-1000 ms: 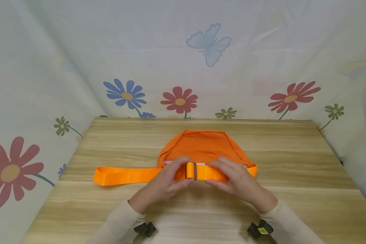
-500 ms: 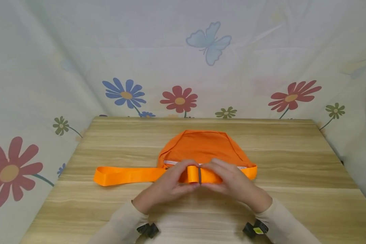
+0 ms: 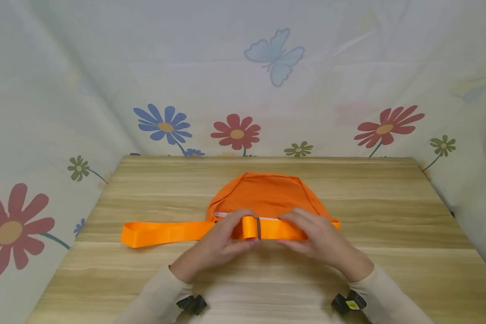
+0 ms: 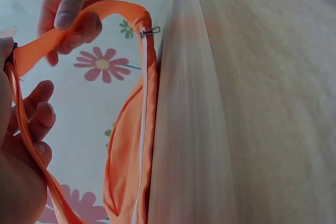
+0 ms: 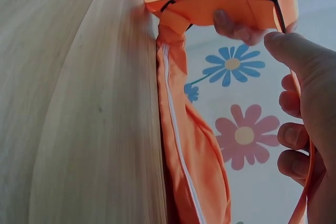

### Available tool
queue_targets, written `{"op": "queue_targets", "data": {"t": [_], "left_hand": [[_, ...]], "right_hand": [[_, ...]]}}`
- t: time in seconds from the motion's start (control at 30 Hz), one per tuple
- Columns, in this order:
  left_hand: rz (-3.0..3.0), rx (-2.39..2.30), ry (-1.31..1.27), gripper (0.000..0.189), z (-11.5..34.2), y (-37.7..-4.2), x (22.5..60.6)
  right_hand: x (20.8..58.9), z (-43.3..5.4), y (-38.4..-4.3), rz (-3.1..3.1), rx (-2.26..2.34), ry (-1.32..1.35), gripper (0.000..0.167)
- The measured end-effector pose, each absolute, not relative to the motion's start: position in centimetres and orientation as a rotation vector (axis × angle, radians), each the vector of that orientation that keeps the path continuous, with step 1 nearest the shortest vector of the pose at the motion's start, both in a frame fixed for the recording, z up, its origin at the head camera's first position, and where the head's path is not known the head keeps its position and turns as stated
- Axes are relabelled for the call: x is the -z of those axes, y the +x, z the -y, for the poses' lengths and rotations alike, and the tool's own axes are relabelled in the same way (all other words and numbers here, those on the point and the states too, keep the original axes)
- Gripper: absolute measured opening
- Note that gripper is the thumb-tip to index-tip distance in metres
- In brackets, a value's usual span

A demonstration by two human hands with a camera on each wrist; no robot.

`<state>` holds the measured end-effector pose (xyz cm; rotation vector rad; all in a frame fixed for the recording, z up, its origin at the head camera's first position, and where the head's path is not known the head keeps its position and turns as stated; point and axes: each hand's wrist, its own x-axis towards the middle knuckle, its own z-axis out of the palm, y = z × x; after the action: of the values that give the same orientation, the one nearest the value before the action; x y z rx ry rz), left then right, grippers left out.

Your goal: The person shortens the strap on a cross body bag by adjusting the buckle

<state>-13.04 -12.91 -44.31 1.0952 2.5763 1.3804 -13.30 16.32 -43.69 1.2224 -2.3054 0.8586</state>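
1. Currently, an orange strap (image 3: 270,229) is held up by two hands in front of an orange bag (image 3: 267,193).
2. By the left hand (image 3: 220,245), the strap is pinched between thumb and curled fingers, just beside a dark slider buckle (image 3: 258,228).
3. By the right hand (image 3: 324,243), the strap is gripped farther along, with the fingers bent and closed down to its thickness.
4. Between the hands, the strap is turned back in a small loop at the buckle.
5. The bag is laid on the tabletop (image 3: 389,202), its near edge lined by a white zipper (image 5: 176,114) with a metal pull (image 4: 153,31).
6. At the left, a strap fold (image 3: 168,234) is stretched along the wood.
7. Behind, a flowered cloth (image 3: 210,72) is hung.
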Motion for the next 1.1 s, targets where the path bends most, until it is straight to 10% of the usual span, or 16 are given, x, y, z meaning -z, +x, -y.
{"op": "queue_targets", "data": {"t": [1.1], "left_hand": [[-2.575,-1.379,1.165,0.056,12.1,-12.8,44.8]], "right_hand": [[42.7,-14.6,-13.2,2.314,-0.876,1.323,0.048]]}}
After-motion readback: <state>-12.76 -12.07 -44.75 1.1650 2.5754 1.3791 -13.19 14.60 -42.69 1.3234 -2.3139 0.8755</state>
